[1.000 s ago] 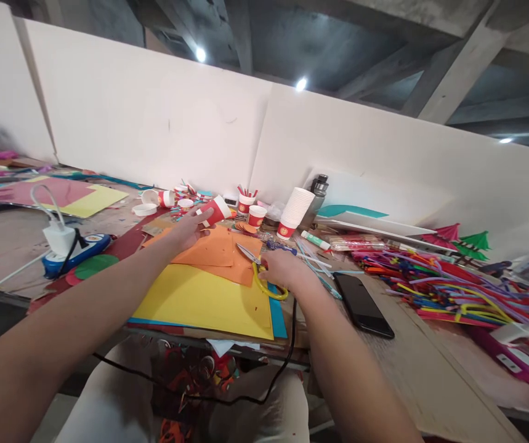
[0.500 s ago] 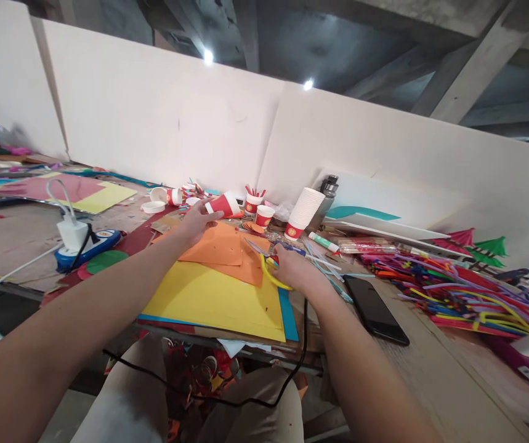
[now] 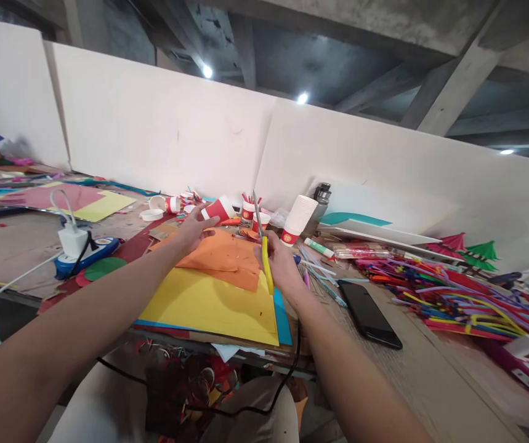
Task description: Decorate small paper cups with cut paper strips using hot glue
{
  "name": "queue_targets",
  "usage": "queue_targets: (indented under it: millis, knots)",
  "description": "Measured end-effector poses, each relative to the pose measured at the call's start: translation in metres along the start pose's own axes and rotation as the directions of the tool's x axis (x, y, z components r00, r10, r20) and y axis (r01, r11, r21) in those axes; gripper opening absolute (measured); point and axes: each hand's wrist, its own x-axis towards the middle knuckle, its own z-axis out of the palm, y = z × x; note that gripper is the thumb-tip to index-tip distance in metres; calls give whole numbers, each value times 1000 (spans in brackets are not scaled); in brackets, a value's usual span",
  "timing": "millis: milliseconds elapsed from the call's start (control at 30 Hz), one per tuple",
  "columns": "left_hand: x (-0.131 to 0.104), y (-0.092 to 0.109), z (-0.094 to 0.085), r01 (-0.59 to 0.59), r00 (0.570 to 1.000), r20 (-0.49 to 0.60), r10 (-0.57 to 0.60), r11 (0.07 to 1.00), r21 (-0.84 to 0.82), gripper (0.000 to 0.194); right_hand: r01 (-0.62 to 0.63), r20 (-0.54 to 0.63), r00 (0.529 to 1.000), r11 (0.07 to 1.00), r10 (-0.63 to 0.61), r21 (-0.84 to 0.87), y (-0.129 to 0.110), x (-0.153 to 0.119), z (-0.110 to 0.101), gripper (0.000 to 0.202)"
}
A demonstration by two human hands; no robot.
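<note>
In my left hand [image 3: 194, 231] is a red and white paper cup [image 3: 218, 210], tilted on its side. My right hand [image 3: 279, 258] grips yellow-handled scissors [image 3: 266, 264], their blades pointing up and away from me. Orange paper sheets [image 3: 225, 255] lie below both hands, on top of larger yellow sheets [image 3: 213, 307] with a blue sheet [image 3: 282, 317] showing at the edge. Behind the scissors, partly covered by the blades, stands another paper cup [image 3: 264, 219]. A cup with red strips [image 3: 248, 210] is just to its left.
A stack of paper cups [image 3: 300, 215] leans near a grey bottle [image 3: 322, 203]. To the right lie a glue stick [image 3: 318, 247], a black phone [image 3: 369, 314] and many coloured pipe cleaners [image 3: 453, 289]. A blue power strip [image 3: 86, 255] sits at left. A black cable [image 3: 292, 369] hangs over my lap.
My right hand has lifted the scissors off the paper and turned their blades upward. The left hand still holds the cup, a little lower in view. The whole view has shifted slightly.
</note>
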Motion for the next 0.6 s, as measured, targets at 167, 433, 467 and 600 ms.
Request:
queue_targets:
  millis: [167, 433, 467, 600]
  knots:
    - [3, -3, 1, -58, 998, -35, 57, 997, -41, 75, -77, 49, 996, 996, 75, 41, 3, 4, 1, 36]
    - [-4, 5, 11, -35, 999, -2, 35, 974, -222, 67, -111, 223, 966, 989, 130, -99, -10, -1, -5, 39]
    - [-6, 7, 13, -21, 1000, -2, 21, 973, -228, 67, -124, 242, 958, 983, 154, -135, -11, -2, -6, 38]
    - [-13, 11, 19, 25, 1000, 9, -24, 973, -229, 63, -133, 279, 942, 971, 186, -199, -14, -3, -8, 39]
